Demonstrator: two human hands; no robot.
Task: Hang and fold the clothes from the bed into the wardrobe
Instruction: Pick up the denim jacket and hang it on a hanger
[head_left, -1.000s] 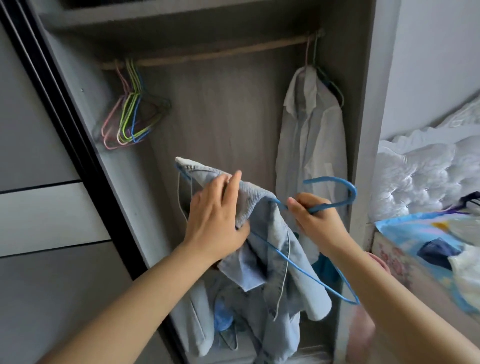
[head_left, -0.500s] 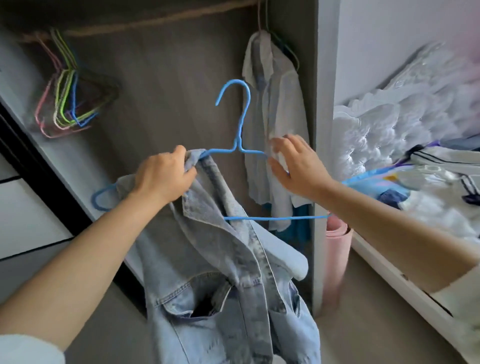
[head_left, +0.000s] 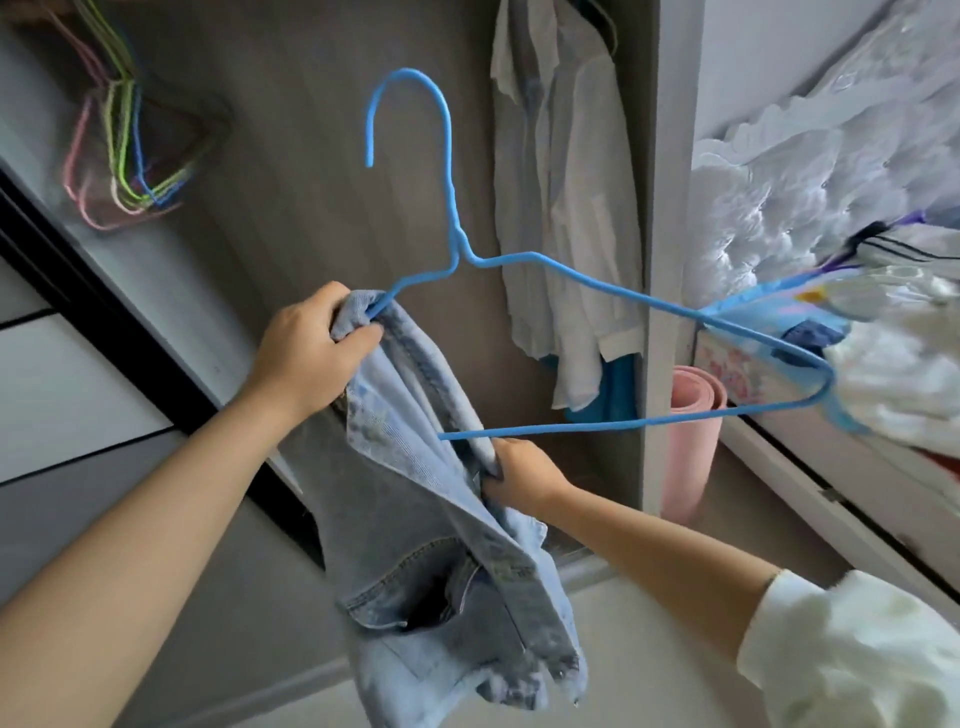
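A light blue denim jacket (head_left: 441, 561) hangs in front of the open wardrobe (head_left: 322, 171). A blue wire hanger (head_left: 597, 283) stands upright, hook up, with its left arm inside the jacket's shoulder. My left hand (head_left: 311, 353) grips that shoulder bunched over the hanger's left end. My right hand (head_left: 519, 473) grips the jacket's front edge lower down, just under the hanger's bottom bar. The hanger's right arm is bare and sticks out toward the bed (head_left: 810, 171).
A white shirt (head_left: 566, 182) hangs at the wardrobe's right side. Several coloured empty hangers (head_left: 124, 150) hang at the upper left. A pink rolled mat (head_left: 691, 436) stands by the wardrobe's side panel. More clothes (head_left: 909, 353) lie on the bed at right.
My right hand let go of the hanger's right arm and dropped to grip the jacket's front edge. The hanger now stands taller and closer, with its right arm uncovered.
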